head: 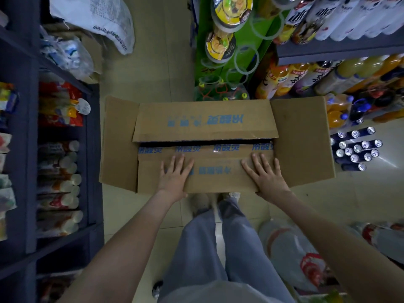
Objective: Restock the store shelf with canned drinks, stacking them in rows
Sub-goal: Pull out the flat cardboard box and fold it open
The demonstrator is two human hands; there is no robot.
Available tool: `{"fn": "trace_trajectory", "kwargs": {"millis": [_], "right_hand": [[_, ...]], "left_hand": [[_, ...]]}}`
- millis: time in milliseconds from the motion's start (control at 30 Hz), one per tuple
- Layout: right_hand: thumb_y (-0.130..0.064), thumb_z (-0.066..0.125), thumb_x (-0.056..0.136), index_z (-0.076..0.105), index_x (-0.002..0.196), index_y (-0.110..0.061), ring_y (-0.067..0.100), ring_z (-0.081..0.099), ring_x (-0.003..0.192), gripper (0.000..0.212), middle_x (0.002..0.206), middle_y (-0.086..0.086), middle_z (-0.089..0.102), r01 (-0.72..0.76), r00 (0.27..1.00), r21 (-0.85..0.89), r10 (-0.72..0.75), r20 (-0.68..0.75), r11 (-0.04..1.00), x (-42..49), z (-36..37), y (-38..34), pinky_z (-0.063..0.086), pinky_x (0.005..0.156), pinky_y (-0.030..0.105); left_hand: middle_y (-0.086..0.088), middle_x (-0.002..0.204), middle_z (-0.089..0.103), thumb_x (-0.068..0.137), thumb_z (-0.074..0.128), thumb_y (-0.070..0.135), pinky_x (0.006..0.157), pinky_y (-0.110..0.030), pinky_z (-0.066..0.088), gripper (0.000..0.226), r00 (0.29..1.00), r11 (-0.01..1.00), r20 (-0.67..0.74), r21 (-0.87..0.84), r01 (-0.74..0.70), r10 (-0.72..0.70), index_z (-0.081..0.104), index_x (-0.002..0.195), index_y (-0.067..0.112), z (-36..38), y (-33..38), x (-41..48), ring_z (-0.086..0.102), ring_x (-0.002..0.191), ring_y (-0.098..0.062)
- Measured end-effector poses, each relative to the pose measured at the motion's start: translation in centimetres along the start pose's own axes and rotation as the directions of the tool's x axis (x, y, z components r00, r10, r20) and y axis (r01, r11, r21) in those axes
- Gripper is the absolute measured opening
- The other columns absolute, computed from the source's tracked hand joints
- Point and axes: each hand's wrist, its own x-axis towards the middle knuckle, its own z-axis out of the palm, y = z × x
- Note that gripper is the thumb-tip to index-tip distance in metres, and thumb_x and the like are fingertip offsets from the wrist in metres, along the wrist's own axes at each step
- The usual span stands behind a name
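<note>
A retail shop aisle is shown: bottled drinks point(341, 20) are ranked on shelves point(336, 51), packaged goods point(59, 103) on shelving opposite, cans point(356, 147) on the floor.

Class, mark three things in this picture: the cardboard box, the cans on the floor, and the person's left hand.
cardboard box point(301, 138): head view, its folded-out right flap.
cans point(357, 148): head view, a can top mid-cluster.
left hand point(175, 174): head view, back of the hand.

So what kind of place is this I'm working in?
Most likely a convenience store aisle: plastic bottles of orange and yellow drinks on the right-hand shelves, red snack packets on the dark blue left shelf, and dark blue silver-topped cans standing on the floor beside a brown cardboard carton.
</note>
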Motion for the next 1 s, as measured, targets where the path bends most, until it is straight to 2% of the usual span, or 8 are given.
{"fn": "trace_trajectory", "kwargs": {"millis": [167,300,400,467,600,733,900,1000], "right_hand": [[-0.039,0.077,0.069,-0.035,0.136,-0.034,0.036,-0.002,0.145,0.131,0.159,0.01,-0.007,0.048,0.999,0.003,-0.048,0.011,0.999,0.6,-0.8,0.6,0.004,0.11,0.063],[-0.041,0.083,0.058,-0.025,0.143,-0.033,0.037,0.008,0.145,0.138,0.159,0.01,0.004,0.069,0.997,-0.021,-0.068,0.046,0.997,0.6,-0.8,0.9,0.011,0.108,0.064],[-0.044,0.09,0.038,-0.003,0.15,-0.03,0.039,0.029,0.139,0.146,0.154,0.013,0.026,0.081,0.994,0.004,-0.081,0.074,0.997,0.2,-0.4,1.0,0.027,0.101,0.065],[-0.044,0.088,0.042,-0.007,0.149,-0.032,0.037,0.024,0.141,0.144,0.156,0.011,0.022,0.106,0.992,0.018,-0.107,0.073,0.994,-0.1,0.1,1.0,0.026,0.103,0.063],[-0.046,0.087,0.041,-0.003,0.15,-0.028,0.032,0.015,0.142,0.143,0.156,0.009,0.024,0.096,0.995,0.027,-0.096,0.011,0.995,-0.2,-0.3,1.2,0.017,0.107,0.06],[-0.046,0.088,0.033,0.005,0.152,-0.022,0.039,0.025,0.137,0.147,0.152,0.013,0.031,0.128,0.991,-0.026,-0.127,0.028,0.991,0.4,-0.2,1.9,0.018,0.102,0.067],[-0.046,0.089,0.029,0.005,0.152,-0.021,0.043,0.034,0.135,0.15,0.151,0.013,0.033,0.134,0.99,-0.062,-0.132,0.038,0.989,0.9,-0.2,2.5,0.018,0.099,0.068],[-0.045,0.089,0.029,0.007,0.152,-0.022,0.04,0.026,0.137,0.15,0.152,0.011,0.03,0.15,0.988,-0.081,-0.146,0.05,0.985,1.4,-0.6,3.3,0.016,0.1,0.068]], "left_hand": [[-0.006,0.157,-0.023,0.079,0.072,0.038,0.116,-0.051,0.007,0.111,0.999,0.999,0.041,-0.05,-0.017,0.019,-0.013,0.15,0.028,-0.6,-0.4,0.8,-0.017,0.144,-0.031],[-0.004,0.156,-0.024,0.077,0.074,0.036,0.116,-0.049,0.009,0.113,0.999,0.994,0.046,-0.107,-0.024,0.029,-0.012,0.15,0.03,-0.5,-0.6,1.0,-0.019,0.144,-0.029],[-0.002,0.156,-0.024,0.076,0.074,0.04,0.116,-0.047,0.011,0.114,0.998,0.993,0.051,-0.115,-0.033,0.039,-0.013,0.149,0.031,0.0,-0.7,0.8,-0.019,0.144,-0.028],[0.0,0.157,-0.023,0.076,0.073,0.044,0.115,-0.047,0.013,0.114,0.999,0.995,0.036,-0.098,-0.036,0.04,-0.013,0.149,0.031,0.3,-0.6,0.6,-0.016,0.144,-0.027],[-0.003,0.155,-0.026,0.07,0.073,0.055,0.116,-0.045,0.003,0.126,0.999,0.999,-0.038,-0.044,-0.015,0.013,-0.022,0.147,0.022,0.3,-0.8,0.5,-0.012,0.145,-0.027],[-0.007,0.139,-0.048,0.06,0.074,0.066,0.11,-0.056,-0.012,0.142,0.998,0.998,-0.013,-0.041,0.057,-0.057,-0.041,0.134,0.027,0.0,-1.5,1.4,-0.038,0.133,-0.031],[-0.008,0.148,-0.039,0.058,0.076,0.065,0.11,-0.059,-0.011,0.142,0.996,0.989,0.068,-0.134,0.067,-0.058,-0.042,0.131,0.033,0.3,-1.7,2.0,-0.033,0.136,-0.036],[-0.006,0.149,-0.039,0.058,0.076,0.064,0.111,-0.059,-0.008,0.141,0.996,0.981,0.069,-0.181,0.075,-0.064,-0.038,0.136,0.033,0.5,-1.2,1.9,-0.034,0.136,-0.035]]}}
